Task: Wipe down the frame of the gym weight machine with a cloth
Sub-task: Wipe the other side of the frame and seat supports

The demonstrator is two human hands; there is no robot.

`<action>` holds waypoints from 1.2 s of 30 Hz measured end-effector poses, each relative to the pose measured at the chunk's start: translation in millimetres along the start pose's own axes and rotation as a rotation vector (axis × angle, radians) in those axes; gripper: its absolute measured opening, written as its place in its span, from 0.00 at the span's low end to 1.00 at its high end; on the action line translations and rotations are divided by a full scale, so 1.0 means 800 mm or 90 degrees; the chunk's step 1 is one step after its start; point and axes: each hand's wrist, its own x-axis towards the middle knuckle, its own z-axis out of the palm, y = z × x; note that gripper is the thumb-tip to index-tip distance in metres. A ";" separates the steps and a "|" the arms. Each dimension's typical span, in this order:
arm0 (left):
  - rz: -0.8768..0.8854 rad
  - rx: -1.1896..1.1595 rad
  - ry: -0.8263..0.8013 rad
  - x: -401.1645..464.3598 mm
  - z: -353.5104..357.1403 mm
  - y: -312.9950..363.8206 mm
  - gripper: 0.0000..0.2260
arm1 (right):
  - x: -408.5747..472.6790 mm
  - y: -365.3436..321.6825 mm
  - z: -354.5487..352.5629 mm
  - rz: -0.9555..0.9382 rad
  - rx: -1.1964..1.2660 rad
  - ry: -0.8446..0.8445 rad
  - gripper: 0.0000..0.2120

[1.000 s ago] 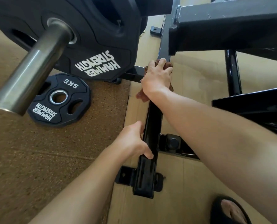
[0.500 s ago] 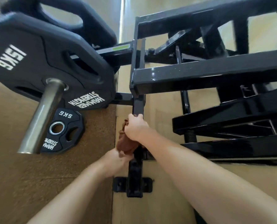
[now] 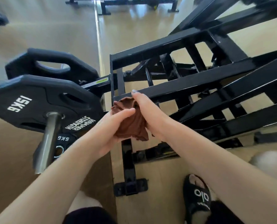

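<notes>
I see both hands, left (image 3: 109, 126) and right (image 3: 148, 113), gripping the bunched brown cloth (image 3: 129, 122) just above the black machine frame (image 3: 191, 84).

- The cloth (image 3: 131, 122) is dark brown and soft, bunched into a crumpled wad with folds across its top and a ragged edge hanging below. It sits in the air above the machine.
- The frame (image 3: 191, 83) is glossy black square steel tubing, several bars slanting up to the right, with a low floor rail ending in a bolted foot plate (image 3: 130, 186).
</notes>
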 end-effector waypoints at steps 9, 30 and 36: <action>0.027 0.060 0.121 0.050 0.029 0.071 0.08 | 0.003 -0.044 -0.115 -0.497 -0.684 0.371 0.23; 0.578 0.985 0.314 0.158 0.081 0.019 0.17 | 0.051 -0.016 -0.181 -0.295 -0.852 0.208 0.26; 0.522 0.953 0.323 0.160 0.026 0.013 0.16 | 0.049 -0.020 -0.183 -0.276 -0.891 0.167 0.27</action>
